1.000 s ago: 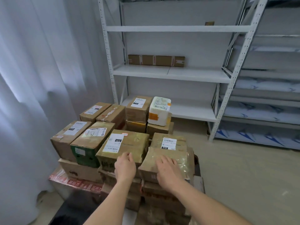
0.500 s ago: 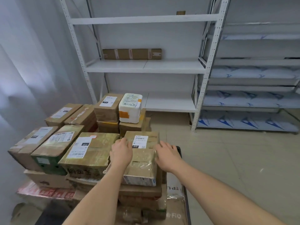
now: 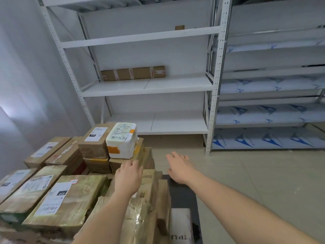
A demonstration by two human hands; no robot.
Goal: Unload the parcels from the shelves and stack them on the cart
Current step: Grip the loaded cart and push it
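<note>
Several brown taped parcels are stacked on the cart [image 3: 182, 196] at lower left, with a white foam box [image 3: 122, 140] on top at the back. My left hand [image 3: 127, 176] rests flat on the nearest tape-wrapped parcel [image 3: 140, 208], fingers together. My right hand [image 3: 179, 167] hovers open in the air to the right of the stack, holding nothing. A long flat cardboard parcel [image 3: 132, 73] lies on the middle shelf of the white rack [image 3: 147, 85]. A small brown box [image 3: 179, 27] peeks over the upper shelf.
A second rack [image 3: 270, 113] at the right carries white sheets with blue logos. A pale curtain [image 3: 26, 76] hangs along the left side. Beige tiled floor [image 3: 246, 173] spreads to the right of the cart.
Both hands have let go of the front parcel's sides. My right hand has swung off it to the right into the air. The view has tilted up toward the shelves.
</note>
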